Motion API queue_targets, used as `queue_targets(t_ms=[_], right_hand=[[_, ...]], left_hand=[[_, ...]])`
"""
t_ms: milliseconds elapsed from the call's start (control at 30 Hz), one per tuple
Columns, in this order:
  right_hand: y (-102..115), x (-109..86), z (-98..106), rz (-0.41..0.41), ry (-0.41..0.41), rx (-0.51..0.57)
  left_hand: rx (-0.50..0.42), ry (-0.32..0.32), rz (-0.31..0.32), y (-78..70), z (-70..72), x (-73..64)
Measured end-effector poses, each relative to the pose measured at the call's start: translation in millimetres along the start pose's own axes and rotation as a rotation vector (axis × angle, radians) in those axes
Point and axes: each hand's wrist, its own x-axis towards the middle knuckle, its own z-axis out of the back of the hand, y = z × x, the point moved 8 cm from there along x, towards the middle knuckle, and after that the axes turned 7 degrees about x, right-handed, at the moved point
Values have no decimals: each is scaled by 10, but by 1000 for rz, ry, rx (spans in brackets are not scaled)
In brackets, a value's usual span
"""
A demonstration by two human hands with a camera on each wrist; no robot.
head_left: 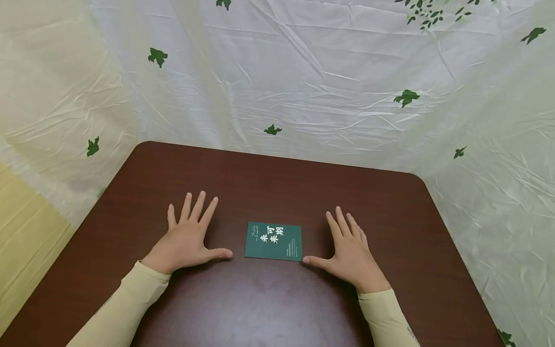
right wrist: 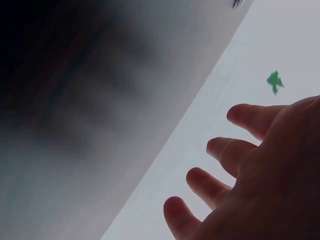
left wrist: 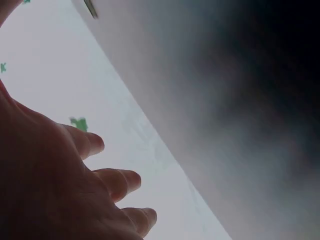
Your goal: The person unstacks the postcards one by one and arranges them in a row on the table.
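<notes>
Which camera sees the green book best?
The head view: the whole book lies on the table, its white writing showing. The left and right wrist views each catch just a tiny sliver at the top edge, probably the book, with no writing readable.

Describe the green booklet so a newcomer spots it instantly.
Find the dark brown table, then look between the left hand and right hand. The booklet lies nearer the right thumb, set apart by its green, rectangular cover with bold white characters.
</notes>
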Motion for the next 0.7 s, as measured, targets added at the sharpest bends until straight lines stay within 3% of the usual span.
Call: queue_targets(t_ms=[333,533,700], right_hand=[[462,210,-154,121,73,-36],[744,325,-204,172,143,-15],[900,382,-244,195,207,30]], left_hand=[[-17,31,-176,-490,-30,127],[-51,116,-281,-761,-76,292],[-66,194,-296,-888,-75,394]])
